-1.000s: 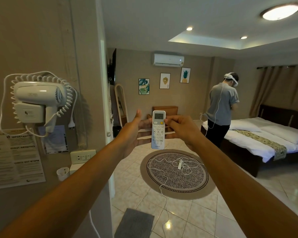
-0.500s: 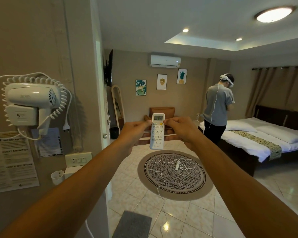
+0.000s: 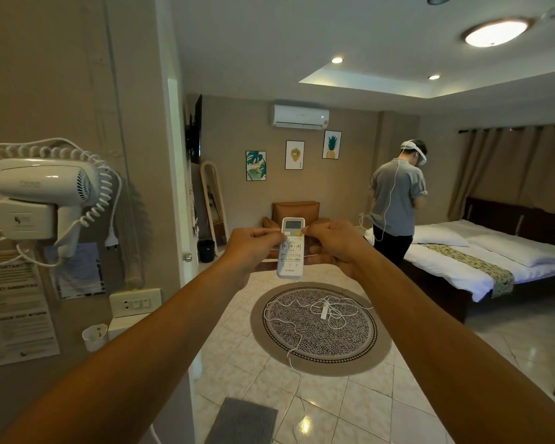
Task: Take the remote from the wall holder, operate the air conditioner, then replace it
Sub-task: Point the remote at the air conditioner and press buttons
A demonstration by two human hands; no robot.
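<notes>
I hold a white remote (image 3: 291,255) upright at arm's length, its small screen at the top and its buttons facing me. My left hand (image 3: 252,248) grips its left edge, thumb near the upper buttons. My right hand (image 3: 332,243) grips the right edge, thumb by the yellow button. The remote points toward the white air conditioner (image 3: 300,116) high on the far wall. I cannot make out the wall holder.
A wall-mounted hair dryer (image 3: 42,195) with coiled cord hangs on the left wall above a socket (image 3: 135,302). A round rug (image 3: 319,328) with a tangled white cable lies on the tiled floor. A person (image 3: 396,200) stands by the bed (image 3: 481,261) at right.
My left hand went from open beside the remote to gripping its left edge. Both hands and the remote stayed out in front while the view shifted slightly.
</notes>
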